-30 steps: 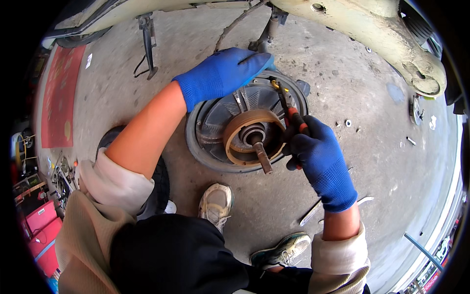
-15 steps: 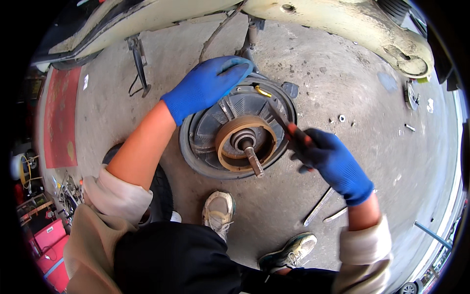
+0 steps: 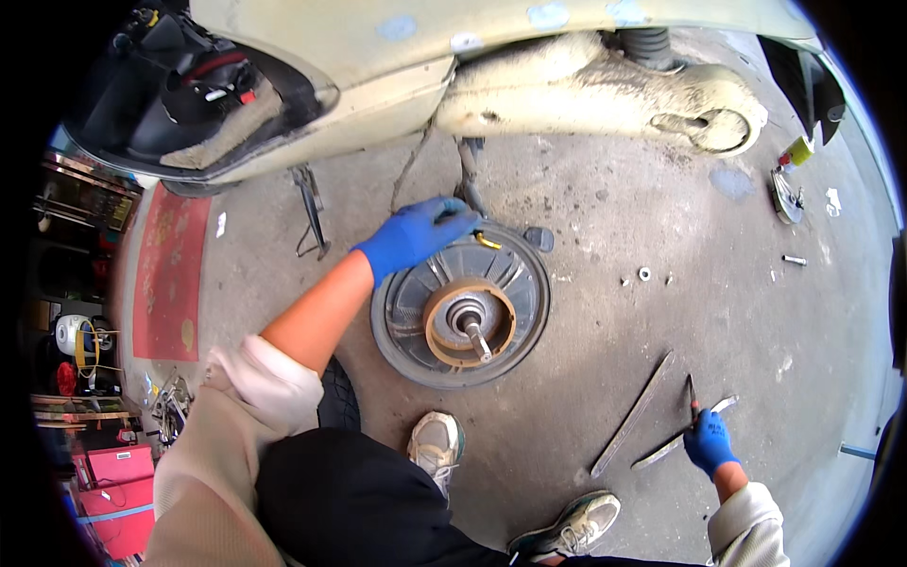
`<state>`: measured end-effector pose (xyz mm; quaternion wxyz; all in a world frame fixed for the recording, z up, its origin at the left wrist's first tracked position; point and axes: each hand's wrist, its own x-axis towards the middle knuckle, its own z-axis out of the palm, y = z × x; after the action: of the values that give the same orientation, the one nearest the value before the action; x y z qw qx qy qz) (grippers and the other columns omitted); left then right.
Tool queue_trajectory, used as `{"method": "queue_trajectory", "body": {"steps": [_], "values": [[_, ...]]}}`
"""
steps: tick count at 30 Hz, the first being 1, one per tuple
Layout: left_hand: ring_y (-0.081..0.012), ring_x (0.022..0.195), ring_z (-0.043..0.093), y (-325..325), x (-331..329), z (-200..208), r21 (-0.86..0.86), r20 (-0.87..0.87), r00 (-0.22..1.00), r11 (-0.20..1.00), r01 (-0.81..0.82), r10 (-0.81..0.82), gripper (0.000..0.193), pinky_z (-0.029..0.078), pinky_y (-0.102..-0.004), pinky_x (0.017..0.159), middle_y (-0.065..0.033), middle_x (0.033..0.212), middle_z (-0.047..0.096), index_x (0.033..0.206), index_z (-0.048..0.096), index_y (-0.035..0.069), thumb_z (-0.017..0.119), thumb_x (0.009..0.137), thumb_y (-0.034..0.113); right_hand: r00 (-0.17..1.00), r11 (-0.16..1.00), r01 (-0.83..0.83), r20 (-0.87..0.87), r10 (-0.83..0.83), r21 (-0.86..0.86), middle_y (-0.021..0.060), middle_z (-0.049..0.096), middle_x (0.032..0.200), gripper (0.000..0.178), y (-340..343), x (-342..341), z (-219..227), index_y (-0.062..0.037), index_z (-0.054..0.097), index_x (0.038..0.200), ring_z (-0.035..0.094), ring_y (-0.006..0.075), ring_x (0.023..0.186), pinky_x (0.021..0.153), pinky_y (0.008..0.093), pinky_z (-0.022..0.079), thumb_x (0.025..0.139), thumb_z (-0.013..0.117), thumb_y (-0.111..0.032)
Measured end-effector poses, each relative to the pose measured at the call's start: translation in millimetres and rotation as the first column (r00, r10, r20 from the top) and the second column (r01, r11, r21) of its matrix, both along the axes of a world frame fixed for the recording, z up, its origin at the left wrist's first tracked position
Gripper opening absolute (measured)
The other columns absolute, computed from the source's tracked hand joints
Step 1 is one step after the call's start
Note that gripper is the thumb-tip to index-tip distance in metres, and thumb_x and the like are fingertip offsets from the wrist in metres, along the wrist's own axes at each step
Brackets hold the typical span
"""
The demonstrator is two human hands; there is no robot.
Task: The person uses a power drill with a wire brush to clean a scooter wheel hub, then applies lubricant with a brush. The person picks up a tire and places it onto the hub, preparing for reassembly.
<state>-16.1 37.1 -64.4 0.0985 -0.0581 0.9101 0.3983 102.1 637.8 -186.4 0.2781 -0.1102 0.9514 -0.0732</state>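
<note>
A wheel rim (image 3: 395, 346) with a brown ring and a protruding shaft (image 3: 475, 338) at its centre lies on the concrete in front of my feet. My left hand (image 3: 420, 236), in a blue glove, is closed over the rim's far left edge, close to a brass-coloured valve stem (image 3: 487, 241). Down at the right, my gloved right hand (image 3: 710, 444) grips red-handled pliers (image 3: 693, 402), whose dark tips point away from me. Two flat metal bars lie there: a long one (image 3: 631, 416) and a shorter one (image 3: 661, 453) partly beneath the right hand.
A cream scooter body (image 3: 378, 109) spans the far side, its stand (image 3: 310, 208) reaching down. One black tyre (image 3: 338, 402) sits beside my left leg. A nut (image 3: 644, 274) and small parts dot the floor at right. Pink-red toolboxes (image 3: 123, 491) and a red mat (image 3: 170, 274) are left.
My right hand has gone from beside the rim to the lower right by the metal bars, still holding the pliers. My left hand stays at the rim's edge. The view has shifted, showing more scooter.
</note>
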Motion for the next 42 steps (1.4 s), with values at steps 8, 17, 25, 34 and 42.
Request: {"method": "queue_trajectory", "body": {"steps": [8, 17, 25, 34, 42], "values": [[-0.0368, 0.109, 0.059, 84, 44, 45, -0.460, -0.056, 0.998, 0.888, -0.022, -0.004, 0.071, 0.044, -0.0437, 0.098, -0.0255, 0.116, 0.061, 0.133, 0.051, 0.002, 0.060, 0.088, 0.056, 0.970, 0.990, -0.017, -0.243, -0.019, -0.143, 0.0216, 0.059, 0.098, 0.030, 0, -33, 6, -0.0022, 0.054, 0.102, 0.056, 0.0405, 0.095, 0.083, 0.0472, 0.046, 0.085, 0.065, -0.024], [-0.0346, 0.113, 0.061, 32, 28, 25, -0.245, -0.017, 1.000, 0.969, -0.009, 0.005, 0.074, 0.047, -0.0401, 0.097, -0.0244, 0.122, 0.062, 0.133, 0.049, 0.001, 0.065, 0.085, 0.055, 0.984, 0.959, -0.024, -0.176, -0.027, -0.282, 0.0210, 0.059, 0.098, 0.027, -67, -54, 37, -0.0047, 0.055, 0.103, 0.057, 0.0400, 0.095, 0.081, 0.0465, 0.046, 0.083, 0.065, -0.019], [-0.0272, 0.112, 0.063, 11, 14, 5, -0.079, 0.012, 1.000, 0.996, 0.028, -0.027, 0.058, 0.048, -0.0353, 0.097, -0.0213, 0.124, 0.062, 0.132, 0.050, -0.002, 0.066, 0.092, 0.036, 0.999, 0.988, -0.040, -0.031, 0.036, -0.147, 0.0202, 0.059, 0.093, 0.026, -21, -23, 22, -0.0057, 0.055, 0.099, 0.058, 0.0391, 0.090, 0.079, 0.0465, 0.047, 0.082, 0.068, -0.020], [-0.0272, 0.104, 0.066, -3, 23, 20, 0.040, -0.449, 0.893, 0.999, -0.017, 0.033, 0.040, 0.050, -0.0352, 0.092, -0.0180, 0.117, 0.065, 0.123, 0.059, 0.003, 0.067, 0.091, 0.024, 0.998, 0.929, -0.057, 0.002, 0.062, -0.365, 0.0186, 0.061, 0.098, 0.025, -119, -91, 65, -0.0017, 0.056, 0.108, 0.063, 0.0329, 0.085, 0.069, 0.0387, 0.050, 0.085, 0.064, -0.011], [-0.0203, 0.082, 0.069, -122, 185, 13, 0.240, -0.372, 0.551, 0.651, -0.721, 0.747, 0.026, 0.053, -0.0322, 0.077, -0.0147, 0.094, 0.071, 0.109, 0.066, 0.003, 0.065, 0.092, 0.022, 0.828, 0.731, -0.298, 0.214, 0.518, -0.614, 0.0122, 0.061, 0.084, 0.006, -259, -87, 200, 0.0008, 0.059, 0.092, 0.063, 0.0223, 0.065, 0.055, 0.0337, 0.051, 0.093, 0.053, 0.003]]}}
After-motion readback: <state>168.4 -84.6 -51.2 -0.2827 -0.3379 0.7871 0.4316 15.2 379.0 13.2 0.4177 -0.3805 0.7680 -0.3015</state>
